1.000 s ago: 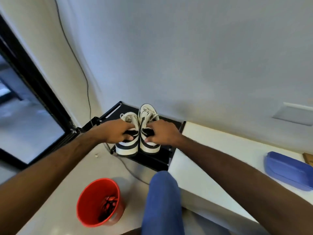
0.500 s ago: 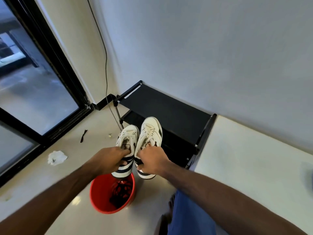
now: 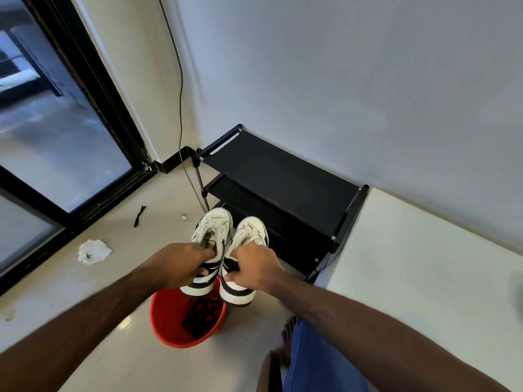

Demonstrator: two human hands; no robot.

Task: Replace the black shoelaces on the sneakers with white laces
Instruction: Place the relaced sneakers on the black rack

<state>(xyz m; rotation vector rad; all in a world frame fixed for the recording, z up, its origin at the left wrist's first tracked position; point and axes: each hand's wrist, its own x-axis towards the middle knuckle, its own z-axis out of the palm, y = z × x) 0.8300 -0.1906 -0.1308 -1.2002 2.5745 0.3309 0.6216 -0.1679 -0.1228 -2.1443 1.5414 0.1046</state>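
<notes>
red bucket [image 3: 169, 326] under held sneakers [image 3: 223, 250]; rack [image 3: 283, 176] behind.

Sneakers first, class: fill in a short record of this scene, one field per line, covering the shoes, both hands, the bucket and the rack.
left sneaker: held in the air by the left hand, white laces
right sneaker: held by the right hand, grip at the collar
red bucket: on the floor below the shoes, dark tangle inside
black rack: against the wall, top shelf bare

Sneakers [image 3: 223, 250] above bucket [image 3: 172, 326], before rack [image 3: 283, 182].
</notes>
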